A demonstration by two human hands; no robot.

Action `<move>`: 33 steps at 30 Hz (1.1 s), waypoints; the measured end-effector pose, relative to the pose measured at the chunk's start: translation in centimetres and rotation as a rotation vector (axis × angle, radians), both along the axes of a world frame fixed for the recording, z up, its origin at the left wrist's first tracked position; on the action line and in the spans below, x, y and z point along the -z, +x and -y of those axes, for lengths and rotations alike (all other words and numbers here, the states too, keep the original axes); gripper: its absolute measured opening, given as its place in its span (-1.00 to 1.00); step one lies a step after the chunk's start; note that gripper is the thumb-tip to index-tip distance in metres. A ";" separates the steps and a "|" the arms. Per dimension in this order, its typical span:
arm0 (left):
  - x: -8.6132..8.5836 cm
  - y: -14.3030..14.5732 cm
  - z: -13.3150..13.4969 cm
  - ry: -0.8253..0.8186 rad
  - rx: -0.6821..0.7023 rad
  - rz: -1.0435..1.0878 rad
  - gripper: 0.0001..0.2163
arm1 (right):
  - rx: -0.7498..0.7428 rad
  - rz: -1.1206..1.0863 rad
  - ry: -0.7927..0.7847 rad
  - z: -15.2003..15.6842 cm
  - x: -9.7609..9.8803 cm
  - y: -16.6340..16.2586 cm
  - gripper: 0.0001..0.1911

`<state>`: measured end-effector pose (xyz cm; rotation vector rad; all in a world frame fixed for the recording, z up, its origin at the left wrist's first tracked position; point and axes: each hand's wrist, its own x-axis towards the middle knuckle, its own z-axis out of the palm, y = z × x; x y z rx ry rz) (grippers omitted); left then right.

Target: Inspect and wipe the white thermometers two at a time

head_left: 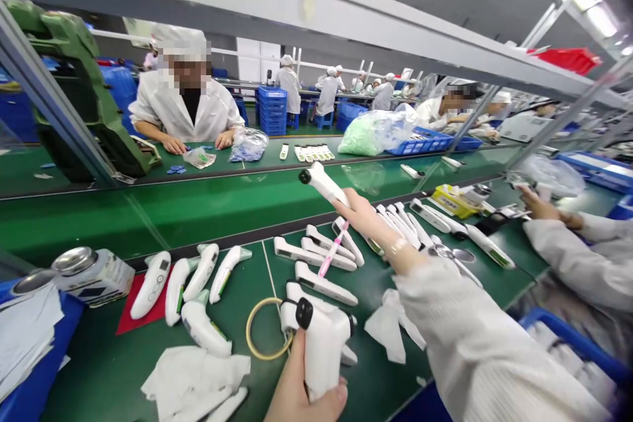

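Note:
At the bottom centre my left hand point(291, 382) grips a white forehead thermometer point(324, 346) with a black tip. Farther forward, my right hand point(363, 214) is closed round the end of a second white thermometer point(322, 183), also black-tipped, over the edge of the green conveyor belt point(212, 198). Several similar white thermometers point(326, 283) lie on the green table between my hands, a pink-and-white stick point(333, 250) across some of them. A yellowish ring point(248, 336) is beside my left hand. Crumpled white cloth point(192, 376) lies to its left.
More thermometers, some on a red sheet point(129, 313), lie at left by a metal-topped bottle point(101, 277). A co-worker point(182, 105) sits across the belt. At right are a yellow box point(457, 201), another person's sleeve point(578, 250) and a blue bin point(593, 343). A shelf beam point(277, 6) spans overhead.

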<state>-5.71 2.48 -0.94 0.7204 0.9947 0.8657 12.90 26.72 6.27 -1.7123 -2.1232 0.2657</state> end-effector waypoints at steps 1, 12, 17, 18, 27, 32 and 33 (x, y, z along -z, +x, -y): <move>0.0 0.1 0.1 0.013 -0.013 0.000 -0.07 | 0.012 -0.022 0.037 3.5 0.5 1.6 -0.62; -2.8 2.0 1.2 -0.086 0.102 0.340 -0.51 | 0.335 -0.019 0.234 22.0 13.6 10.4 -0.61; -4.0 2.9 1.9 -0.251 0.127 0.535 -0.60 | 0.364 -0.084 0.391 22.9 14.0 7.7 -0.51; -4.2 3.1 2.0 -0.265 0.156 0.554 -0.55 | 0.324 -0.102 0.390 23.3 14.0 7.0 -0.57; -5.6 2.9 2.7 -0.293 0.247 0.632 -0.47 | 0.295 -0.174 0.301 21.3 14.4 8.8 -0.62; -5.4 2.7 2.6 -0.290 0.207 0.630 -0.51 | 0.283 -0.206 0.175 19.8 13.7 12.4 -0.65; -5.4 2.7 2.5 -0.285 0.189 0.621 -0.52 | 0.249 -0.202 0.143 19.8 13.5 12.6 -0.67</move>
